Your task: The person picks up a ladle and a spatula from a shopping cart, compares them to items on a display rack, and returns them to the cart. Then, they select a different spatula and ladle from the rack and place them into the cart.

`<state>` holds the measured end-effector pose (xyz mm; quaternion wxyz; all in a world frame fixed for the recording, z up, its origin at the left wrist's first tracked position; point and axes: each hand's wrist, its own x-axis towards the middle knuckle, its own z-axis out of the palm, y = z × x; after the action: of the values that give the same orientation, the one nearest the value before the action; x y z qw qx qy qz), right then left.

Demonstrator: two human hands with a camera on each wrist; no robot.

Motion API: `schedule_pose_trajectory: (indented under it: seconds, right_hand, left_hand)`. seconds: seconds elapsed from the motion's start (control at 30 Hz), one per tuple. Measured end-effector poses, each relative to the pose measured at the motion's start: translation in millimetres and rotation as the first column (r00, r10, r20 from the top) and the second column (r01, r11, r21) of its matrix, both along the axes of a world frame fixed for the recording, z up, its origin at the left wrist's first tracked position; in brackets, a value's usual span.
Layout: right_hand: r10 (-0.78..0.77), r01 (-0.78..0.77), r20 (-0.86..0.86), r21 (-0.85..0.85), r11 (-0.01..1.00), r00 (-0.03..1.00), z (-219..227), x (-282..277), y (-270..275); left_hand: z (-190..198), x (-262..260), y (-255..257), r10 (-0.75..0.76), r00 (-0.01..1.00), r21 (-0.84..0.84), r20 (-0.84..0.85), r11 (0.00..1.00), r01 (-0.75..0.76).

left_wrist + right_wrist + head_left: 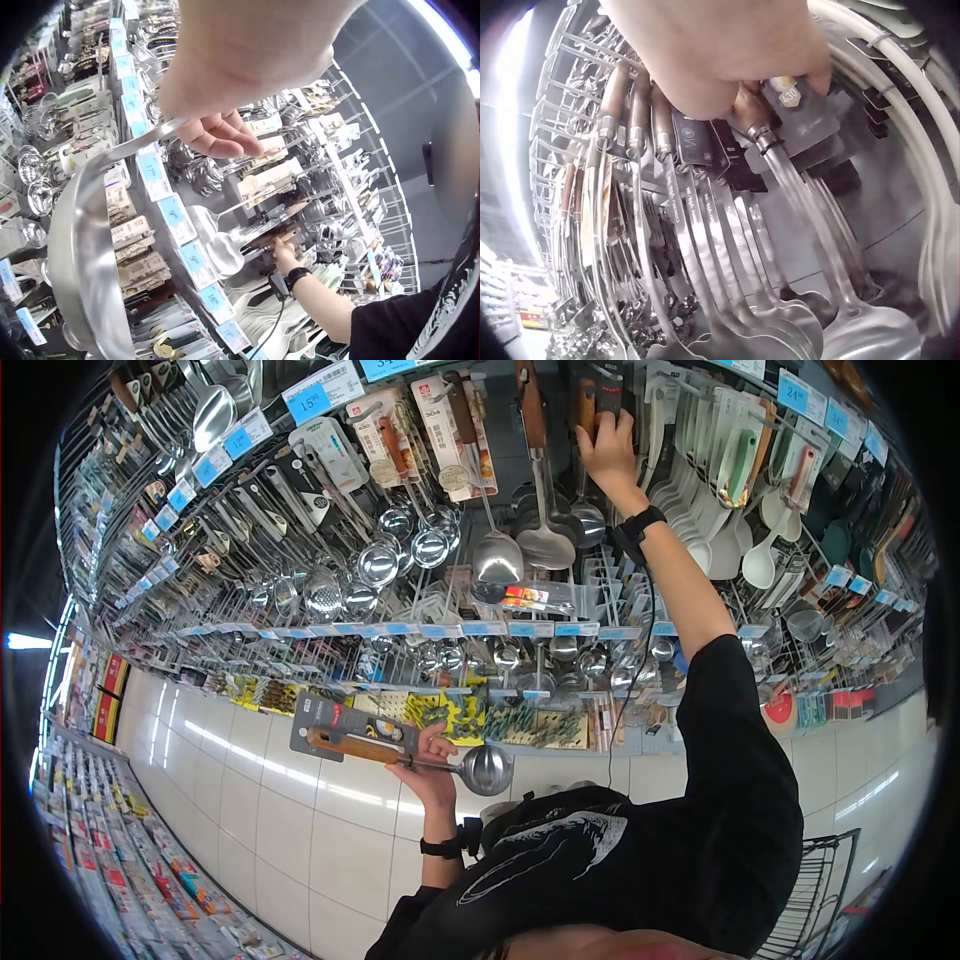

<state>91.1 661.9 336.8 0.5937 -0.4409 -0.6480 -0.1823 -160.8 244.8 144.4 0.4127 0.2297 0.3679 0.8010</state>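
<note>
Low in the head view, my left hand [430, 778] holds a soup ladle [487, 770] with a wooden handle and a dark backing card [318, 722]. The ladle's round steel bowl [81, 262] looms large in the left wrist view. My right hand [610, 458] reaches up to the rack and grips the wooden handle [751, 112] of a hanging metal spatula, beside a dark card. Its steel shaft runs down to a broad, shallow head [866, 334]. Other spatulas [548, 548] with wooden handles hang just left of that hand. My palm hides the handle's upper end.
White utensils [700, 550] hang close to the right of my right hand. Steel ladles and skimmers [325, 595] fill the rack's left side. Price tags [480, 628] line the shelf edges. A shopping cart [815, 880] stands at lower right, and a cable [622, 720] trails from my right wrist.
</note>
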Motion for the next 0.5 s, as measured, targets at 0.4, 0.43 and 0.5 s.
schedule_pose_trajectory:
  seconds: [0.4,0.43,0.5]
  right_hand:
    - [0.8,-0.839,-0.282,-0.319,0.441,0.529,-4,-33,-210]
    - [0.827,-0.828,-0.244,-0.403,0.389,0.507,-9,-35,-229]
    - [0.915,-0.822,-0.148,-0.509,0.256,0.376,-17,-37,-256]
  left_hand:
    - [8,24,33,-0.249,0.965,-0.109,-0.086,0.965,0.24]
    - [9,29,39,-0.331,0.94,-0.072,-0.083,0.943,0.326]
    - [12,42,55,-0.49,0.867,0.0,-0.088,0.87,0.492]
